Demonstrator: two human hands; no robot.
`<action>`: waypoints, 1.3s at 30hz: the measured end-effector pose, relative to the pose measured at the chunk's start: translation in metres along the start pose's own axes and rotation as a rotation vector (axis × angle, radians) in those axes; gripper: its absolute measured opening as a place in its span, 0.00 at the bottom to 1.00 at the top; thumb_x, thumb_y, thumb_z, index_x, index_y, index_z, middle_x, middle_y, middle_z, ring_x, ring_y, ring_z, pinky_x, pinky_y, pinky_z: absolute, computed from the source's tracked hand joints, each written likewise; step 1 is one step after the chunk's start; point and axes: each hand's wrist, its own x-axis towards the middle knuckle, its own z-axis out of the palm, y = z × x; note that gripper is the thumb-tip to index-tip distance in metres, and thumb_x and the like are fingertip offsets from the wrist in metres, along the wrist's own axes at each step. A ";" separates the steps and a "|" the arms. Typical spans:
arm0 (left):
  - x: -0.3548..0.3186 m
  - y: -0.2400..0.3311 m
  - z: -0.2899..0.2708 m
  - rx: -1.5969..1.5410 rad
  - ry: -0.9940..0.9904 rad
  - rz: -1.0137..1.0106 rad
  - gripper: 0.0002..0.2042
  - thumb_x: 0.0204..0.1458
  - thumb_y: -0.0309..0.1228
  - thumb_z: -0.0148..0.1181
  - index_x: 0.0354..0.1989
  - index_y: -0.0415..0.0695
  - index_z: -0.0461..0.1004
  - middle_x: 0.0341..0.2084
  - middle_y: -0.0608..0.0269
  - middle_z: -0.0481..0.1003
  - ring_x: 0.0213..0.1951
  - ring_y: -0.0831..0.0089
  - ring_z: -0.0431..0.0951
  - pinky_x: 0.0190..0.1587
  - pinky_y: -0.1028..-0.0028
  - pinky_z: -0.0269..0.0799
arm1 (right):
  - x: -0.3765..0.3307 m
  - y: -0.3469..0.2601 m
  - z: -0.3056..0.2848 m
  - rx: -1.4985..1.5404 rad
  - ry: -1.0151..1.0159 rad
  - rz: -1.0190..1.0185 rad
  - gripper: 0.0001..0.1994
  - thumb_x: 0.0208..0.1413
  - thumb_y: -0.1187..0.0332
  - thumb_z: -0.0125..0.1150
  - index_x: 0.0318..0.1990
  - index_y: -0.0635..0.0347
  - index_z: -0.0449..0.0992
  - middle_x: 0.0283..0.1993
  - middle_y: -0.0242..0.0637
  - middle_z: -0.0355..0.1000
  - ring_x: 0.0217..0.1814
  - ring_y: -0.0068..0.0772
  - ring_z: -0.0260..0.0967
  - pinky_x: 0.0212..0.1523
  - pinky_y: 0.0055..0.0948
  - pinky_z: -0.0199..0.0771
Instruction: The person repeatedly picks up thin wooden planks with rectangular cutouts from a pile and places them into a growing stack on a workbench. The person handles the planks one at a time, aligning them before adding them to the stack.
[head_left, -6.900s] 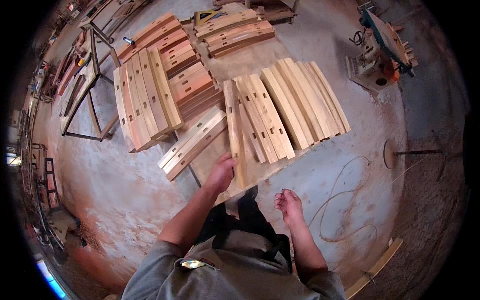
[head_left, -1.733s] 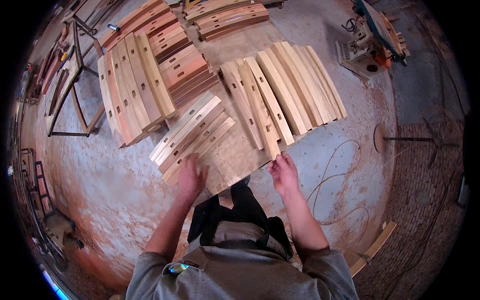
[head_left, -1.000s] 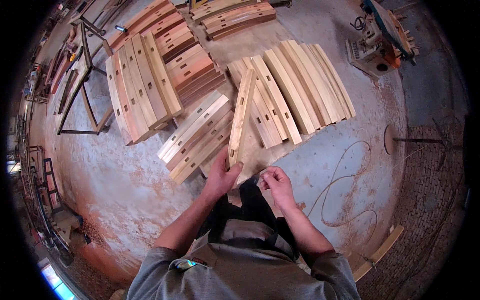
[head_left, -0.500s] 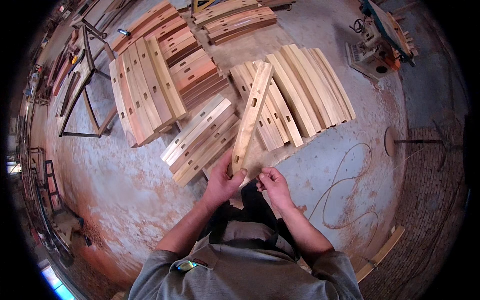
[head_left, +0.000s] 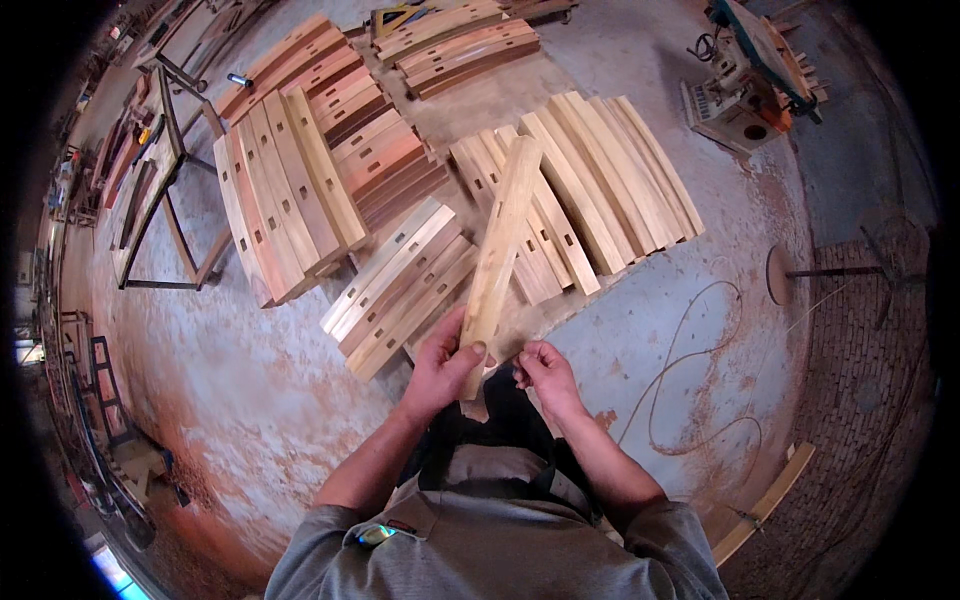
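My left hand [head_left: 437, 372] is wrapped round the near end of a long pale wooden rail [head_left: 503, 235], its thumb lying on top. The rail slants away from me, and its far end lies over a row of slotted rails [head_left: 533, 268]. A plain face of it is turned up, with no slots plainly visible. Just right of the rail's near end, my right hand [head_left: 546, 372] is closed in a pinch, apart from the wood. Whatever the pinch holds, if anything, is too small to make out.
Slotted rails [head_left: 405, 262] lie left of the held one, with a larger stack [head_left: 285, 195] beyond. More rails [head_left: 610, 185] stand side by side at the right. A metal frame [head_left: 160, 285] is at far left, a machine [head_left: 745, 110] at far right. A thin cord [head_left: 655, 400] loops over the floor.
The held rail has turned in my left hand, so a plain face replaces the slotted one. Its near end has come closer to me. My right hand keeps its pinch, almost unmoved.
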 end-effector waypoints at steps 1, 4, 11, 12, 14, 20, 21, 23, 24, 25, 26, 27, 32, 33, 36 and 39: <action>-0.001 0.002 0.000 -0.036 0.001 -0.017 0.30 0.52 0.29 0.54 0.65 0.38 0.56 0.48 0.54 0.74 0.39 0.70 0.77 0.45 0.69 0.74 | 0.001 0.002 -0.001 0.000 0.005 0.004 0.08 0.62 0.69 0.54 0.45 0.61 0.70 0.34 0.33 0.72 0.29 0.22 0.69 0.28 0.22 0.72; 0.000 0.002 0.000 -0.136 0.005 -0.029 0.31 0.51 0.30 0.54 0.66 0.38 0.56 0.47 0.52 0.75 0.34 0.68 0.78 0.42 0.70 0.74 | 0.000 0.002 -0.003 0.004 0.008 0.012 0.10 0.61 0.69 0.56 0.46 0.62 0.70 0.33 0.31 0.70 0.30 0.22 0.69 0.29 0.22 0.72; 0.001 0.009 0.002 -0.164 0.004 -0.040 0.31 0.50 0.30 0.53 0.66 0.39 0.56 0.46 0.52 0.75 0.29 0.68 0.78 0.35 0.71 0.74 | 0.000 0.003 -0.007 0.022 0.017 0.013 0.10 0.61 0.69 0.55 0.47 0.63 0.70 0.33 0.29 0.69 0.30 0.21 0.68 0.29 0.22 0.71; 0.000 0.008 0.001 -0.168 -0.009 -0.045 0.31 0.51 0.30 0.53 0.66 0.39 0.56 0.47 0.52 0.75 0.31 0.68 0.78 0.37 0.71 0.74 | 0.000 0.003 -0.006 0.019 0.016 0.012 0.10 0.61 0.68 0.55 0.47 0.63 0.70 0.33 0.29 0.69 0.30 0.21 0.68 0.29 0.22 0.71; 0.001 0.005 -0.002 -0.179 -0.037 -0.054 0.31 0.51 0.29 0.54 0.66 0.39 0.56 0.48 0.54 0.74 0.35 0.68 0.78 0.39 0.70 0.75 | -0.001 0.001 -0.006 0.013 0.016 0.008 0.11 0.61 0.68 0.55 0.47 0.63 0.70 0.33 0.30 0.69 0.30 0.21 0.68 0.28 0.22 0.71; 0.000 -0.001 0.008 0.244 0.121 0.177 0.29 0.50 0.21 0.59 0.63 0.37 0.60 0.49 0.56 0.72 0.51 0.73 0.72 0.54 0.74 0.67 | 0.000 0.002 -0.008 0.022 0.007 0.021 0.12 0.61 0.68 0.55 0.48 0.65 0.70 0.33 0.30 0.69 0.30 0.21 0.67 0.28 0.22 0.70; 0.000 0.000 0.008 0.295 0.126 0.182 0.29 0.49 0.22 0.59 0.63 0.37 0.60 0.49 0.57 0.72 0.51 0.73 0.72 0.54 0.74 0.66 | 0.001 0.002 -0.007 0.021 0.008 0.024 0.12 0.61 0.68 0.55 0.48 0.65 0.70 0.34 0.30 0.69 0.29 0.21 0.67 0.28 0.21 0.70; 0.000 0.000 0.007 0.395 0.134 0.193 0.29 0.49 0.22 0.61 0.62 0.38 0.61 0.49 0.57 0.72 0.51 0.74 0.72 0.54 0.74 0.66 | 0.002 0.002 -0.008 0.018 0.010 0.029 0.12 0.61 0.68 0.55 0.48 0.65 0.69 0.34 0.31 0.70 0.29 0.20 0.67 0.28 0.21 0.70; -0.001 0.003 0.008 0.425 0.128 0.185 0.29 0.49 0.22 0.60 0.62 0.37 0.60 0.49 0.57 0.72 0.52 0.73 0.71 0.55 0.73 0.65 | 0.002 0.002 -0.008 0.026 0.008 0.028 0.12 0.61 0.68 0.55 0.48 0.65 0.69 0.34 0.31 0.70 0.29 0.20 0.67 0.28 0.21 0.70; -0.002 0.007 0.010 0.456 0.121 0.177 0.29 0.50 0.22 0.60 0.62 0.36 0.59 0.50 0.56 0.71 0.53 0.72 0.71 0.56 0.72 0.65 | 0.002 0.002 -0.008 0.035 0.006 0.026 0.12 0.61 0.68 0.55 0.48 0.65 0.69 0.34 0.31 0.70 0.29 0.20 0.67 0.28 0.21 0.70; -0.003 0.010 0.011 0.486 0.114 0.168 0.30 0.50 0.22 0.60 0.63 0.35 0.59 0.51 0.56 0.71 0.54 0.71 0.70 0.57 0.72 0.64 | 0.002 0.001 -0.008 0.043 0.005 0.024 0.12 0.61 0.68 0.55 0.48 0.65 0.69 0.34 0.31 0.70 0.29 0.20 0.67 0.28 0.21 0.70; -0.002 0.009 0.010 0.518 0.123 0.185 0.30 0.49 0.23 0.60 0.62 0.35 0.59 0.51 0.55 0.71 0.54 0.71 0.70 0.57 0.72 0.64 | 0.002 0.002 -0.008 0.040 0.007 0.023 0.12 0.61 0.68 0.55 0.48 0.64 0.70 0.34 0.31 0.70 0.29 0.20 0.67 0.28 0.21 0.70; -0.002 -0.003 0.005 0.748 0.203 0.267 0.31 0.44 0.28 0.66 0.60 0.40 0.63 0.48 0.47 0.73 0.51 0.56 0.76 0.52 0.66 0.71 | 0.000 0.001 -0.007 0.014 0.020 0.018 0.11 0.61 0.67 0.56 0.46 0.64 0.71 0.34 0.31 0.69 0.29 0.21 0.67 0.28 0.21 0.70; -0.001 -0.004 0.005 0.765 0.200 0.289 0.31 0.44 0.29 0.66 0.60 0.40 0.63 0.48 0.46 0.73 0.50 0.55 0.76 0.52 0.65 0.71 | -0.001 0.000 -0.007 0.020 0.022 0.014 0.11 0.61 0.67 0.56 0.46 0.64 0.71 0.33 0.31 0.69 0.29 0.21 0.67 0.27 0.21 0.70; -0.001 -0.003 0.006 0.816 0.194 0.327 0.32 0.43 0.29 0.67 0.59 0.41 0.64 0.48 0.45 0.73 0.49 0.53 0.76 0.51 0.64 0.72 | 0.000 -0.009 -0.005 0.018 0.009 -0.028 0.10 0.61 0.67 0.55 0.46 0.63 0.71 0.34 0.32 0.70 0.30 0.22 0.68 0.29 0.23 0.70; -0.006 0.003 0.011 0.856 0.196 0.316 0.32 0.43 0.29 0.67 0.59 0.41 0.64 0.46 0.46 0.73 0.48 0.52 0.76 0.50 0.63 0.72 | 0.003 -0.040 0.003 0.005 -0.029 -0.144 0.11 0.63 0.66 0.54 0.47 0.62 0.71 0.38 0.35 0.73 0.32 0.23 0.70 0.32 0.24 0.72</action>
